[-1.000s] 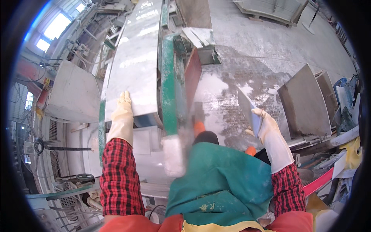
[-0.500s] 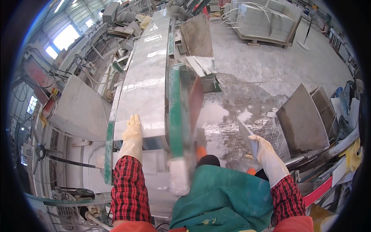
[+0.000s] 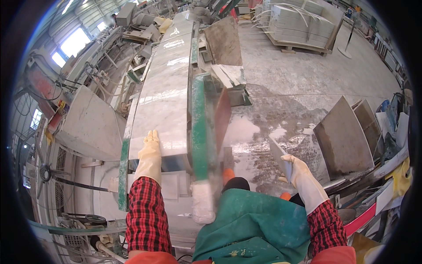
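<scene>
Polished white stone slabs (image 3: 160, 105) run away from me along a long bench with green side rails. My left hand (image 3: 150, 152), in a cream rubber glove, rests with fingers stretched out on the near left corner of the closest slab. On my right, clear of the bench, my right hand (image 3: 299, 171) wears a matching glove and is closed round a thin grey-white stone tile (image 3: 280, 154). The tile is tilted upright, nearly edge-on to me, with its lower part hidden behind the fingers. The green rail (image 3: 200, 127) stands between my two hands.
Large brownish slabs (image 3: 345, 134) lean at the right. A big pale slab (image 3: 92, 125) leans left of the bench. Beyond the wet floor (image 3: 281, 114), a strapped stack of slabs (image 3: 299, 24) sits on a pallet. A white block (image 3: 202, 204) stands by my green apron (image 3: 255, 224).
Almost nothing differs. The tile in my right hand has shifted very slightly to the left; my left hand stays on the slab.
</scene>
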### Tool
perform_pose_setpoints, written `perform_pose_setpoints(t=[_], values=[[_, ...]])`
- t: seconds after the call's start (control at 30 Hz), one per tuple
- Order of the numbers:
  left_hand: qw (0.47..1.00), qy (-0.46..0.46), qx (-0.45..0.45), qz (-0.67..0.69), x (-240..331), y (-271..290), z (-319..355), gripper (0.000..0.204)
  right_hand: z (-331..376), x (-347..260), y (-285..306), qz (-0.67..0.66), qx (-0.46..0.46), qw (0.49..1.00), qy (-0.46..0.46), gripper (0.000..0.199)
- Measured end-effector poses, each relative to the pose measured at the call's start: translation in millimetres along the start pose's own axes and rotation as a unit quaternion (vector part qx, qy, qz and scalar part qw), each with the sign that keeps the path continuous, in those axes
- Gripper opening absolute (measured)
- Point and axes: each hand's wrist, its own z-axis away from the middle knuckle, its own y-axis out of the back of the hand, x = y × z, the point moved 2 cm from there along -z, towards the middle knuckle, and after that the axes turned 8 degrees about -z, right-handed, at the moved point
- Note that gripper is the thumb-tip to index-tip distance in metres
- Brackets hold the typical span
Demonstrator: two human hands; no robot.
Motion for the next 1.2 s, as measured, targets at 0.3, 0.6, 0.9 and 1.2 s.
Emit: perform_pose_setpoints(t=[0.3, 0.6, 0.9, 1.2], values=[[1.000, 0.008, -0.008, -0.003, -4, -7, -10, 0.070, 5, -2, -5, 0.000, -0.007, 1.000, 0.000, 0.073], [0.999, 0.012, -0.029, -0.017, 4, 10, -4, 0.076, -8, 3, 1, -0.018, 0.002, 0.999, -0.029, 0.056], [0.999, 0.007, -0.025, -0.020, 7, 7, -13, 0.077, -5, 0, 0, -0.010, 0.000, 1.000, -0.022, 0.059], [0.999, 0.014, -0.030, -0.016, 10, 18, -5, 0.078, 0, -1, -7, -0.009, 0.014, 0.999, -0.031, 0.063]])
